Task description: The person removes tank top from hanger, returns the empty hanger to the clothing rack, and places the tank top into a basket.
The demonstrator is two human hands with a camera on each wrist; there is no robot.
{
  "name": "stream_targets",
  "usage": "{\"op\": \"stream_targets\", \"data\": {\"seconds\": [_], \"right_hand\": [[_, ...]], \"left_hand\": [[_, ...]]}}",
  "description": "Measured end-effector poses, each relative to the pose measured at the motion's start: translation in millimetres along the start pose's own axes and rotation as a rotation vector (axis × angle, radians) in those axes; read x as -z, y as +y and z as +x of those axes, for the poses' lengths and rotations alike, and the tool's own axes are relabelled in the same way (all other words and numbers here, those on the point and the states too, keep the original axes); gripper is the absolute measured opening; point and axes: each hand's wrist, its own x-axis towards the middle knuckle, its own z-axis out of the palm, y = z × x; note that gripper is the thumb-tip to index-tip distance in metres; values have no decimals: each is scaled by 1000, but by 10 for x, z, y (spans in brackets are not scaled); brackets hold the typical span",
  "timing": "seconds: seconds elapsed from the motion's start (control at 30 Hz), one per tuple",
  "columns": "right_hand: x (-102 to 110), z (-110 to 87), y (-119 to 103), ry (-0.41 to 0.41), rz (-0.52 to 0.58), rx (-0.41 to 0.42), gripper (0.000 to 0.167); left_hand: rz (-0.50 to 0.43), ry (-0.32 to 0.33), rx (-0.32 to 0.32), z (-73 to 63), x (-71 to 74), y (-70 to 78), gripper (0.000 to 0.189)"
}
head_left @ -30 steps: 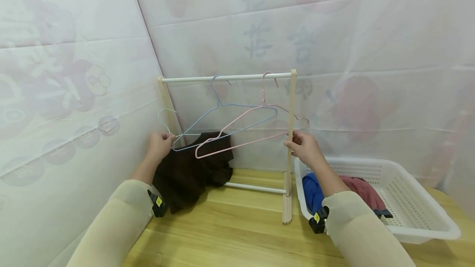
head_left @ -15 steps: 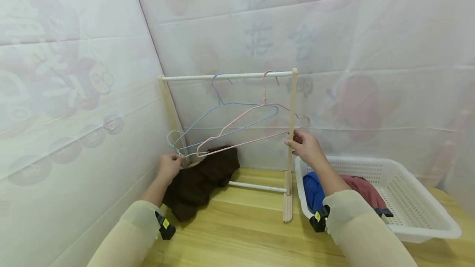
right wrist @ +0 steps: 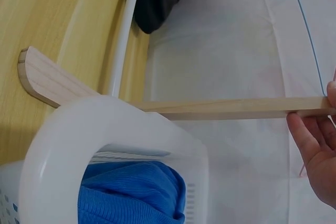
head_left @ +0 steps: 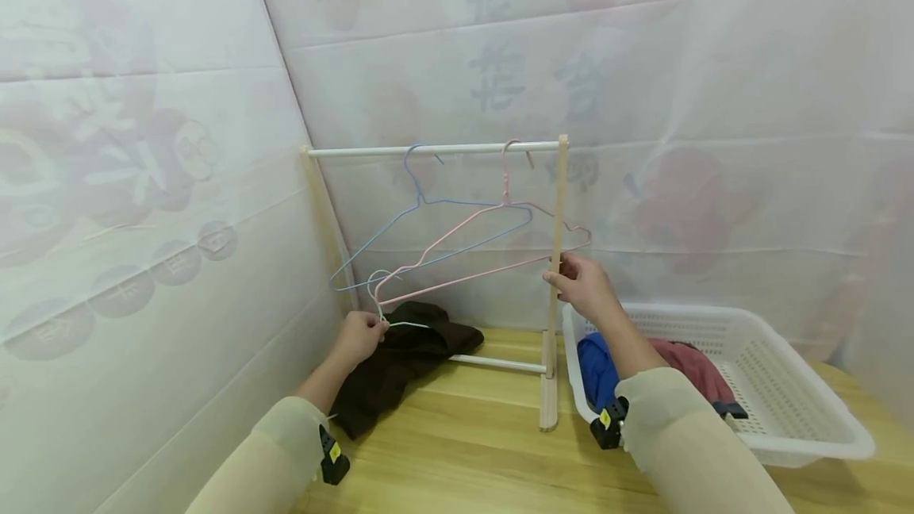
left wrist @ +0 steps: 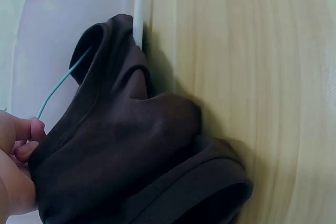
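Observation:
Between thumb and fingers, my left hand (head_left: 360,338) pinches a pale green wire hanger (left wrist: 54,92) just under its hook. From it droops a dark brown shirt (head_left: 382,383), its lower part on the table; the hanger enters the neck opening in the left wrist view. My right hand (head_left: 587,285) grips the right wooden upright (right wrist: 231,107) of a small clothes rack, with the fingers partly hidden behind the post. On the rack's white top rail (head_left: 357,152) hang a blue hanger (head_left: 385,227) and a pink hanger (head_left: 464,222), both bare.
A white plastic basket (head_left: 800,363) stands right of the rack, holding a blue garment (head_left: 596,367) and a dusty red garment (head_left: 689,363). The rack's white lower bar (head_left: 500,363) runs close above the wooden table (head_left: 457,450). Printed cloth walls stand behind and at left.
My left hand has moved down and to the right with the green hanger and brown shirt, from the rack's left post to below the blue hanger. My right hand stays on the upright.

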Motion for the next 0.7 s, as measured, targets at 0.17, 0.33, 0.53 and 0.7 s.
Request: {"op": "stream_targets", "data": {"seconds": [0.17,0.33,0.53,0.7], "right_hand": [[13,0,4,0,-2,4,50],[45,-1,14,5,-14,-3,49],[51,9,16,2,-17,4,48],[49,3,7,16,-27,5,48]], "left_hand": [[10,5,-23,-74,-101,76,23],[-24,-1,-57,-144,-234,128,25],[-108,-8,-104,-228,-324,205,22],[-94,3,-150,-272,-323,301,22]]}}
